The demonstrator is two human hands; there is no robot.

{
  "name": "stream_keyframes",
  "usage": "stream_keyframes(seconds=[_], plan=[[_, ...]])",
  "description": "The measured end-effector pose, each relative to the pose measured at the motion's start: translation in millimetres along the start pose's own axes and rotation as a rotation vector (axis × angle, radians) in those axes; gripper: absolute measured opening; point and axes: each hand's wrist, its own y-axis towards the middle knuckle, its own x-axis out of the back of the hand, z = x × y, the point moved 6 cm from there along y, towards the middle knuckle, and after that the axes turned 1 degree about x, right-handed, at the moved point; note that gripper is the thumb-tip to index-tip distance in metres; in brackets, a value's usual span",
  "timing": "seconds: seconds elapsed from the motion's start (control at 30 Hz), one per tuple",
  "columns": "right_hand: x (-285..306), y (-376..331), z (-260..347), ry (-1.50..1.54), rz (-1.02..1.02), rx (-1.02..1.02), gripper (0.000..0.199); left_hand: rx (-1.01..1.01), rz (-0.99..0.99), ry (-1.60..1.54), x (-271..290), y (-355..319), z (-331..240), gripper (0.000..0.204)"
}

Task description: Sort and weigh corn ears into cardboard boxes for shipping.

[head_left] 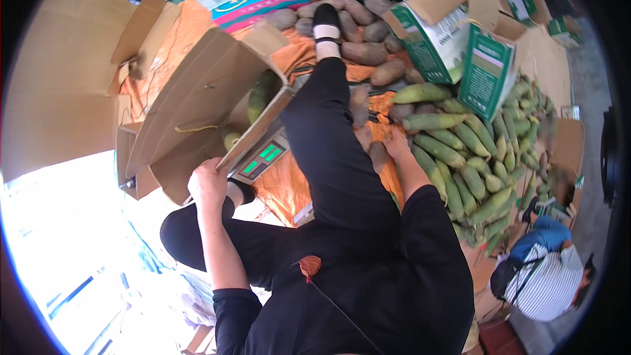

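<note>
My left hand (208, 183) is closed on the near edge of an open cardboard box (190, 112), which stands tilted at the left. Inside the box lie a dark green radish (261, 97) and a paler one (230, 138), partly hidden by the box wall. Beside the box is a scale (261, 160) with lit green displays. My right hand (396, 143) reaches down between a heap of long green radishes (470, 138) and several brownish-purple roots (365, 54). Its fingers are too small and partly hidden to show whether they grip anything.
Green-and-white cartons (430, 36) stand beyond the radishes, one green carton (488, 72) leaning over the heap. A blue-and-pink box (261, 3) is at the back. Orange sheeting (286, 187) covers the floor. Another person (542, 279) in a striped shirt is at the lower right.
</note>
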Motion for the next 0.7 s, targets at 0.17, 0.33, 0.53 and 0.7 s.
stream_keyframes(seconds=[0.17,0.33,0.53,0.7], plan=[[1,-16,40,-0.204,0.029,0.015,0.042,-0.021,-0.071,-0.042,2,-4,16,0.015],[3,-6,3,-0.218,-0.118,0.089,0.028,-0.079,-0.102,-0.090,-2,1,14,0.016],[-2,-38,3,0.150,-0.157,0.278,0.024,-0.093,-0.115,-0.049,-3,-3,19,0.016],[27,-56,-24,0.292,-0.181,0.378,0.020,-0.146,-0.146,-0.056,-9,0,17,0.014]])
